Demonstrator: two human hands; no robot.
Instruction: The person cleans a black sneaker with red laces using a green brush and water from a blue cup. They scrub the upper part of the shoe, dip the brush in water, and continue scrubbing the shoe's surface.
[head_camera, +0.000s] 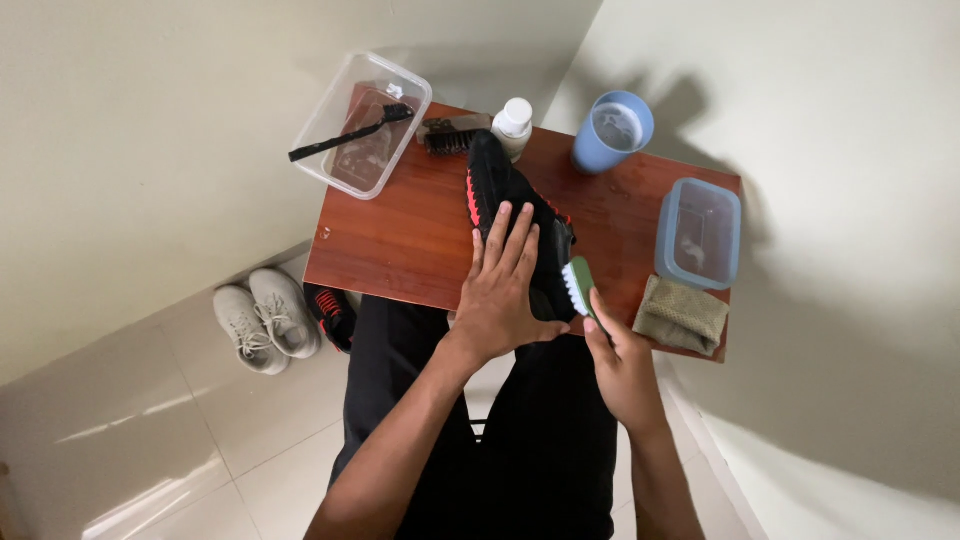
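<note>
A black shoe with red trim (492, 180) lies on a small reddish wooden table (420, 230). My left hand (497, 290) rests flat on the shoe's side with fingers spread, pressing it down. My right hand (622, 365) grips a green-backed brush with white bristles (578, 285), whose bristles touch the shoe's near end. My legs in black trousers are under the table's near edge.
On the table stand a clear tub (365, 125) holding a black toothbrush-like brush (345, 135), a dark bristle brush (450, 135), a white bottle (514, 122), a blue cup (612, 130), a blue-rimmed container (700, 232) and an olive cloth (682, 315). Grey sneakers (262, 320) and another black-red shoe (330, 315) sit on the floor.
</note>
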